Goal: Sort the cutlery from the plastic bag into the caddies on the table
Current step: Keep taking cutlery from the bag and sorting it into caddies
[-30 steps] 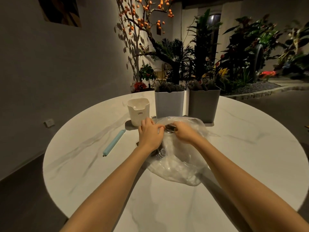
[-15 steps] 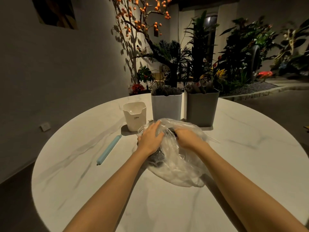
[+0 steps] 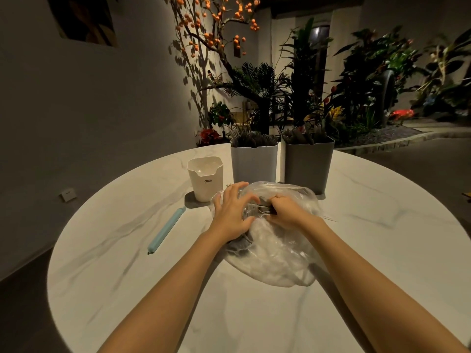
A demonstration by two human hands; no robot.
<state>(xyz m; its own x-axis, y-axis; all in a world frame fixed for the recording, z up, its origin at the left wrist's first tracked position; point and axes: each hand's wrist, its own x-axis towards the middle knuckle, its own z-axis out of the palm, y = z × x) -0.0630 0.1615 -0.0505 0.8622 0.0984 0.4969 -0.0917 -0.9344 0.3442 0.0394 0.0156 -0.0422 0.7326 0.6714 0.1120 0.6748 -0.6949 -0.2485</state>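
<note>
Hands: left [image 3: 233,211] splayed on crinkled clear bag [image 3: 276,253] | right [image 3: 285,212] gripping metal cutlery [image 3: 261,208]

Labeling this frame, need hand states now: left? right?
Left hand: open, fingers spread, pressing on the plastic bag.
Right hand: fingers curled, gripping cutlery at the bag's mouth.
</note>
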